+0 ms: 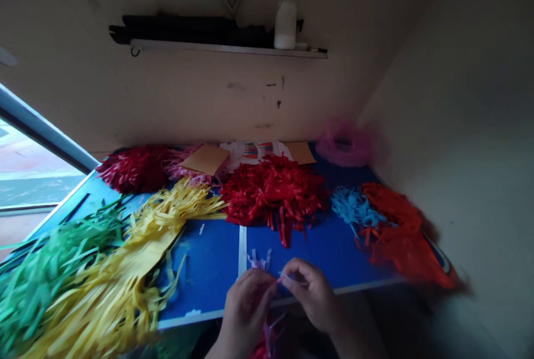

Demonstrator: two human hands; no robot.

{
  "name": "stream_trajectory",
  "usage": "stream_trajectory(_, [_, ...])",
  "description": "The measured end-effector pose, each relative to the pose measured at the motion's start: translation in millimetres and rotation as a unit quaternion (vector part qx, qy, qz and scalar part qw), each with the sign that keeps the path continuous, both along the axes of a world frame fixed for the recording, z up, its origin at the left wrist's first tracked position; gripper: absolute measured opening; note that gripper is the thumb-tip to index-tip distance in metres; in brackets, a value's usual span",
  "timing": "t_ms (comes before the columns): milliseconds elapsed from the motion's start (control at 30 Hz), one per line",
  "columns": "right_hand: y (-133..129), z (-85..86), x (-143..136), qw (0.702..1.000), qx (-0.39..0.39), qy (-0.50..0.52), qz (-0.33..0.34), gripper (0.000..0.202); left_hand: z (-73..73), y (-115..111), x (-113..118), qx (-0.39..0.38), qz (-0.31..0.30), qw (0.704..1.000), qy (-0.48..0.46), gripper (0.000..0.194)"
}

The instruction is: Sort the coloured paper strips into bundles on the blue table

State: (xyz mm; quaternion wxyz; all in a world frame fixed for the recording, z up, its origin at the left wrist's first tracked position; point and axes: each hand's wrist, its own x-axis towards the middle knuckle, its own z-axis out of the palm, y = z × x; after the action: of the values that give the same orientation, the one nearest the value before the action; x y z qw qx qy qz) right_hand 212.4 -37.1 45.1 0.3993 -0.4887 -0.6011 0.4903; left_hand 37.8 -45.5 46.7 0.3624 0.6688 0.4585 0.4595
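Observation:
Over the near edge of the blue table, my left hand (247, 304) is closed around a piece of pale pink fringed paper (259, 263), whose cut strips stick up above the fingers. More pink strips hang below, between the wrists. My right hand (311, 295) pinches a thin pale strip of it beside the left fingertips, and the two hands nearly touch. Behind them lies a heap of red fringed paper (273, 189). The palms and the middle of the pink piece are hidden by my fingers.
Yellow fringe (154, 247) and green fringe (79, 253) cover the left of the blue table (208, 270). Blue fringe (356, 207) and orange netting (400, 231) lie right. Brown card (206, 158) and pink netting (346, 144) sit behind. A shelf (229, 49) holds a white bottle (286, 25).

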Motion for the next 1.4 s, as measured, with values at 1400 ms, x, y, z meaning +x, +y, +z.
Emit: stream_trajectory(1400, [-5, -7.6, 3, 0.998, -0.018, 0.059, -0.02, 0.028, -4.9, 0, 2, -0.023, -0.016, 0.999, -0.03, 0.014])
